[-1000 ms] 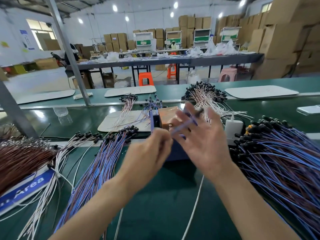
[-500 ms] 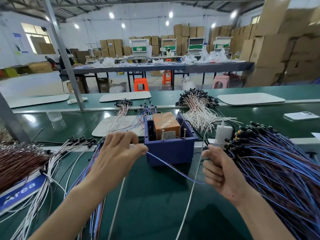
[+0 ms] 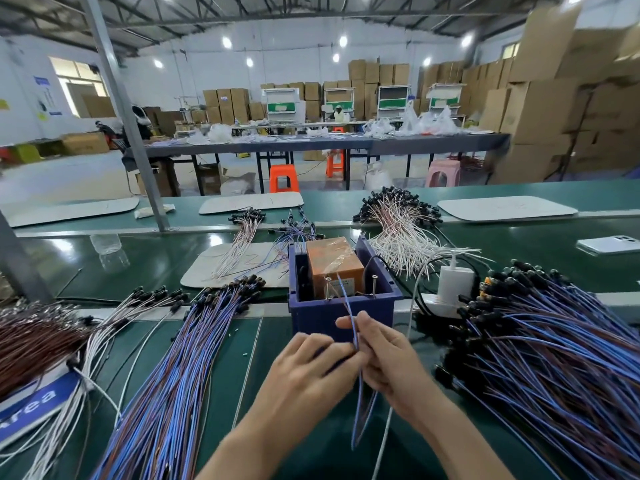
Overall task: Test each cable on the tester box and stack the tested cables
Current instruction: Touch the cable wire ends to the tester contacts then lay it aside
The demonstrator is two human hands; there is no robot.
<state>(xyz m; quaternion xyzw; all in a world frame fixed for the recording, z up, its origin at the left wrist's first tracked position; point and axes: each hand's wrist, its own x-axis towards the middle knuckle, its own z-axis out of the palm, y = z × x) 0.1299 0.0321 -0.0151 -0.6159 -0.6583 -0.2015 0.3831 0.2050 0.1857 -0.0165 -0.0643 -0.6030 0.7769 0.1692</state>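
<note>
The tester box (image 3: 311, 315) is a dark blue bin holding an orange block (image 3: 334, 263) and two upright metal pins. Just in front of it, my left hand (image 3: 311, 362) and my right hand (image 3: 384, 355) meet and both pinch one thin blue cable (image 3: 350, 315). One end of the cable rises toward the pins; the rest hangs down between my wrists. A stack of blue cables (image 3: 180, 368) lies at the left. A larger heap of blue cables (image 3: 554, 358) lies at the right.
Brown wires (image 3: 31, 341) and white wires (image 3: 100, 334) lie at the far left. A white charger (image 3: 453, 282) stands on a power strip right of the box. White cable bundles (image 3: 401, 230) lie behind, and a phone (image 3: 606, 244) lies at the far right.
My hands were apart with the cable stretched between them; now they have come together in front of the box, both pinching the cable with its end pointing up at the pins.
</note>
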